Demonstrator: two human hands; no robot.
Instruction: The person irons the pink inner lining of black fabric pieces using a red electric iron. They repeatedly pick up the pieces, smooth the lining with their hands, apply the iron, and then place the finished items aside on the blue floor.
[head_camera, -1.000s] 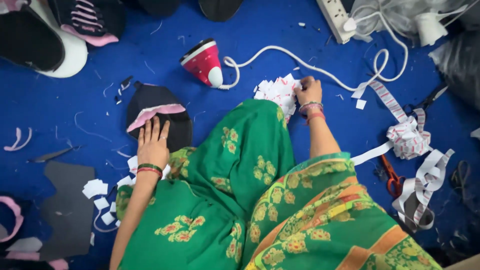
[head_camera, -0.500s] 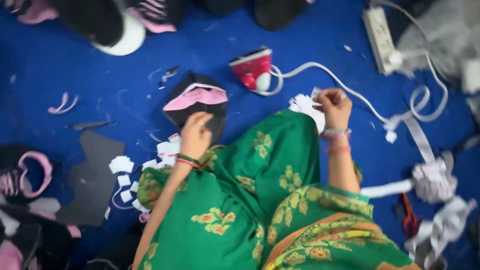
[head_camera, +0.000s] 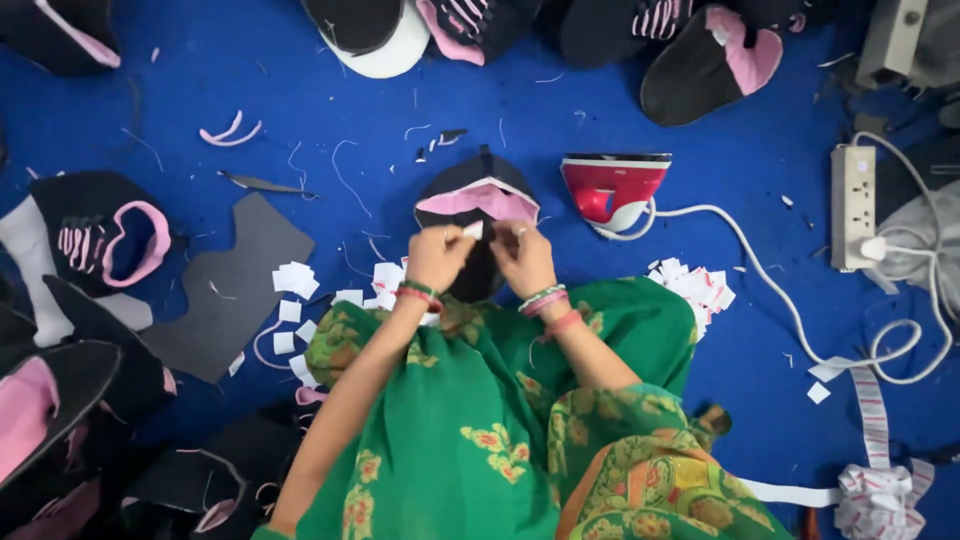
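My left hand (head_camera: 437, 257) and my right hand (head_camera: 522, 257) meet over a black and pink shoe upper (head_camera: 468, 200) lying on the blue floor cloth in front of my knees. Between the fingertips of both hands sits a small white label (head_camera: 474, 230). A heap of the same white labels (head_camera: 693, 287) lies to the right of my knee. More white label pieces (head_camera: 296, 279) are scattered to the left. My lap is covered by green patterned cloth (head_camera: 480, 420).
A red clothes iron (head_camera: 612, 189) stands right of the shoe upper, its white cord running to a power strip (head_camera: 853, 206). Black and pink shoe uppers (head_camera: 108, 240) lie left and along the top. A dark grey sheet (head_camera: 235, 280) lies left. White label tape (head_camera: 877, 480) is bunched bottom right.
My right hand left the label heap on the right and came to the shoe upper. My left hand lifted off the upper and now pinches a white label together with the right.
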